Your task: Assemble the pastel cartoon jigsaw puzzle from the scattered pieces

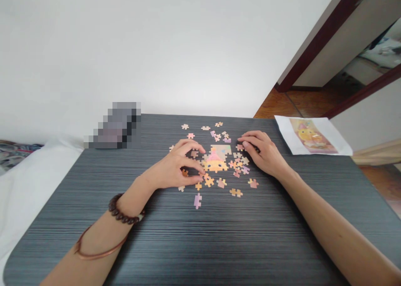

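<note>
- Joined block (219,154): lies flat between the hands, its left edge just beside the left fingertips; that central spot probably leaves it within reach of both.
- Loose pieces (253,183): scattered around the block, just left of the right hand, beyond both hands and nearer the person than the fingertips; spread singly or in small clusters, presumably so their shapes and colours stay readable.
- Lilac piece (197,201): alone, on the person's side of the left thumb.
- Sheet (313,135): beyond and right of the right hand, picture upward, likely set there so neither arm covers it.
- Dark object (115,127): beyond and left of the left hand, blurred out, apart from the pieces, perhaps to keep it out of the way.
- Left hand (180,164): curved over the block's left side, index finger and thumb well apart; middle fingertip and thumb come close beside a piece, but I cannot tell whether they pinch it.
- Right hand (263,154): loosely curled, thumb and index finger apart, nothing visibly held; a pink piece (240,147) lies by the thumb tip, contact unclear.
- Table (219,236): under everything, the right hand apparently resting on it.
</note>
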`<state>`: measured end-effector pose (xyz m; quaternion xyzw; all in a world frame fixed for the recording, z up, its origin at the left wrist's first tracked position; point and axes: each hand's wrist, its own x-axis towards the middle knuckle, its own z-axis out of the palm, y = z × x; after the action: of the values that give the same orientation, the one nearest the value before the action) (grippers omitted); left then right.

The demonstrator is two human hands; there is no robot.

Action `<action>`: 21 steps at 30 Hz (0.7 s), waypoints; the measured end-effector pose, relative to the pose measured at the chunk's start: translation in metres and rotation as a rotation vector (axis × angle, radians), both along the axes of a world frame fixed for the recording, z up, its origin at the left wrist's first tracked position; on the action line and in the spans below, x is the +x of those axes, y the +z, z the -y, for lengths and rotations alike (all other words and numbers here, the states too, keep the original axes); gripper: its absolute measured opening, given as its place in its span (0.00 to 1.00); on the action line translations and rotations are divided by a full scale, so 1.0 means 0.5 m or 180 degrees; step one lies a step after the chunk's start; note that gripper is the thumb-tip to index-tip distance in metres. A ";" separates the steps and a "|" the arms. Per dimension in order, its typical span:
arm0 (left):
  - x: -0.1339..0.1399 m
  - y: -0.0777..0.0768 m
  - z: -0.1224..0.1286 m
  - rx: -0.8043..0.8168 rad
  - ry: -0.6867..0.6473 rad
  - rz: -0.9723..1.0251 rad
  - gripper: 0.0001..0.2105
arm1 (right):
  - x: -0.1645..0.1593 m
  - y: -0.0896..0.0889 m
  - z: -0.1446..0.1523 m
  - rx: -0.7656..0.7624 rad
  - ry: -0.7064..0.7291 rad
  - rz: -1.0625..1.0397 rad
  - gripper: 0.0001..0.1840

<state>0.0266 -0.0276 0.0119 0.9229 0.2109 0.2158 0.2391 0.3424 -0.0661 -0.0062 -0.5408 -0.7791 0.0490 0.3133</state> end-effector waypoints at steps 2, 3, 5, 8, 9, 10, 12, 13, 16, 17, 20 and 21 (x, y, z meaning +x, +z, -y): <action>0.000 0.001 0.000 -0.0037 0.0029 -0.0013 0.02 | 0.002 -0.001 0.000 -0.0016 0.0001 -0.0018 0.16; 0.000 0.002 0.000 -0.0061 0.0032 -0.0018 0.01 | 0.003 -0.001 -0.001 -0.0025 0.0011 -0.0015 0.15; 0.000 0.003 0.001 -0.0111 0.0024 -0.0025 0.01 | 0.004 -0.002 -0.002 -0.0034 0.0001 -0.0002 0.15; 0.000 0.003 0.001 -0.0146 -0.0003 -0.0001 0.01 | 0.003 -0.002 -0.002 -0.0004 -0.0098 -0.0004 0.15; 0.000 0.003 0.001 -0.0145 -0.0003 0.0015 0.01 | 0.003 -0.002 -0.002 0.0002 -0.0124 -0.0006 0.15; 0.000 0.003 0.001 -0.0139 -0.0005 0.0038 0.01 | 0.002 -0.001 -0.002 0.0007 -0.0142 -0.0009 0.15; 0.000 0.003 0.001 -0.0135 -0.0014 0.0059 0.01 | 0.001 0.000 -0.001 0.0002 -0.0149 -0.0011 0.14; 0.000 0.004 0.001 -0.0142 -0.0013 0.0058 0.01 | 0.001 0.000 -0.001 0.0002 -0.0146 -0.0015 0.14; 0.001 0.006 0.001 -0.0163 0.0003 0.0030 0.02 | 0.000 0.001 -0.001 -0.0002 -0.0126 -0.0038 0.13; 0.001 0.007 0.001 -0.0164 0.0013 0.0030 0.02 | -0.001 0.001 -0.001 -0.0002 -0.0127 -0.0042 0.13; 0.002 0.009 0.001 -0.0143 0.0031 0.0048 0.02 | -0.001 0.001 -0.001 -0.0006 -0.0142 -0.0047 0.14; 0.002 0.009 0.001 -0.0147 0.0043 0.0047 0.02 | -0.001 0.001 -0.001 -0.0012 -0.0140 -0.0051 0.14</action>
<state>0.0276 -0.0283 0.0164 0.9141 0.2202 0.2192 0.2605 0.3420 -0.0657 -0.0059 -0.5579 -0.7644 0.0479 0.3195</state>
